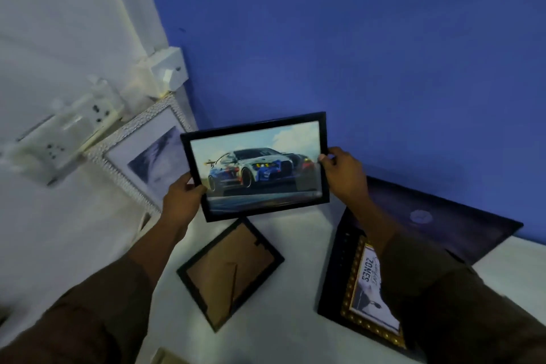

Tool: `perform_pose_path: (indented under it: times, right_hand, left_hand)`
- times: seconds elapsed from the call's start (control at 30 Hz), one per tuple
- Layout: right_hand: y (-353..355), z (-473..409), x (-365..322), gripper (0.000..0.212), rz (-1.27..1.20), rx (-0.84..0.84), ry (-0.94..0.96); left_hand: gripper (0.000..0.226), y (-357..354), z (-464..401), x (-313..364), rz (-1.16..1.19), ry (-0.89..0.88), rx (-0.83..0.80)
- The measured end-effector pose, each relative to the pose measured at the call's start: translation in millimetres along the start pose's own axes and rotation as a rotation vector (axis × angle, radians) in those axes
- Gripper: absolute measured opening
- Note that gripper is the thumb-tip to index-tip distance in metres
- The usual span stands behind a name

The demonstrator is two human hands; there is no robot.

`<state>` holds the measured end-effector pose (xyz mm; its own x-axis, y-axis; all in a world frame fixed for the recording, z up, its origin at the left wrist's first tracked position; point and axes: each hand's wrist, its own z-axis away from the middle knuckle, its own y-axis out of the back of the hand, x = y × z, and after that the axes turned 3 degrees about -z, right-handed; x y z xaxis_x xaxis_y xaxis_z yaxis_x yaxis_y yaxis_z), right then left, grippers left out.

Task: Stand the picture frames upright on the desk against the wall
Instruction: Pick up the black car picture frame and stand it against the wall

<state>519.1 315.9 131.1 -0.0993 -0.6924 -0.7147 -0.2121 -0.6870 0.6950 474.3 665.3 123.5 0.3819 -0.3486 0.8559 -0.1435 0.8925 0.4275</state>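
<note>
A black frame with a racing-car picture (254,165) hangs in the air above the white desk (280,334), near the blue wall (354,53). My left hand (181,201) grips its lower left edge and my right hand (344,174) grips its right edge. A silver-framed picture (147,154) stands leaning in the corner at the left. Below the held frame, a black frame (230,272) lies face down with its brown backing and stand showing. Partly under my right arm, a gold-and-black frame (357,284) lies face up.
A dark closed laptop (437,221) lies on the desk against the blue wall at the right. White sockets (74,130) and a white box (168,68) sit on the white wall at the left. A pale frame corner (165,357) shows at the bottom edge.
</note>
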Motion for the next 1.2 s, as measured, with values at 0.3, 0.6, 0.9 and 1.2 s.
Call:
perform_pose_path:
  times: [0.3,0.6,0.9,1.2]
  right_hand:
    - [-45.3,-26.8,10.9,0.053,-0.041,0.011,-0.276]
    - [-70.1,-42.9,21.1,0.054,-0.213,0.134,-0.489]
    - [-84.7,-60.9,49.0,0.055,-0.355,0.191,-0.639]
    - [-96.7,-59.4,58.7,0.059,-0.388,0.215,-0.635]
  left_hand:
    - [0.057,-24.6,-132.7,1.4,-0.080,-0.042,-0.278]
    - [0.046,-74.2,-195.1,25.1,-0.134,-0.166,-0.469]
    - [0.070,-114.6,-223.8,26.4,-0.262,-0.186,-0.567]
    - [0.067,-122.5,-222.2,22.1,-0.287,-0.201,-0.553]
